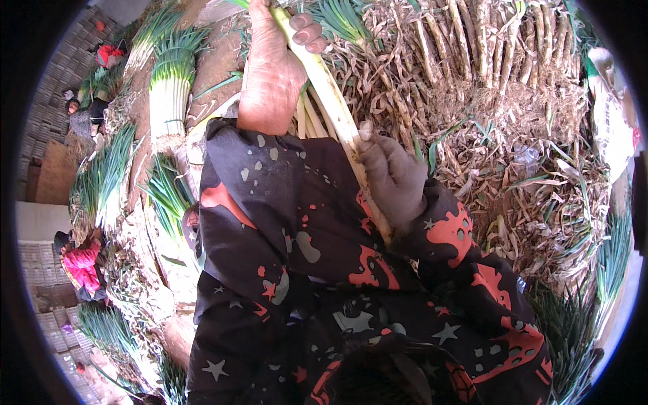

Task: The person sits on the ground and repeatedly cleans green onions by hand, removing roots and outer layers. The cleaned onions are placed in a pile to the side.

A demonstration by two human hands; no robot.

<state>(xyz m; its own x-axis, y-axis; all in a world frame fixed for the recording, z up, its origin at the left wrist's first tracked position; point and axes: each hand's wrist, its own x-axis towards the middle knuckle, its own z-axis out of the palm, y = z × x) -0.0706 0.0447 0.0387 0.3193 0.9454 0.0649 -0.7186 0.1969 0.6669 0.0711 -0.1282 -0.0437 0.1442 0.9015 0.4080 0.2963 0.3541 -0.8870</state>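
A long white green-onion stalk [334, 98] slants from the top middle down across my lap. My left hand [273, 76], bare at the wrist, is wrapped around its upper, pale green part, with the dirty fingertips showing on the far side. Lower down, my right hand [392, 174], in a greyish glove, is closed on the browner lower length, thumb against the stalk. The stalk's lower end lies by my right cuff. Several pale stalks [311, 119] lie beyond my dark patterned sleeve, partly hidden.
Unpeeled brown onion stalks [486, 45] with roots lie at the upper right, above dry leaf litter [486, 197]. A tied onion bundle [172, 96] is to the left. A white sack [610, 121] stands far right. Two people [83, 266] work at the left.
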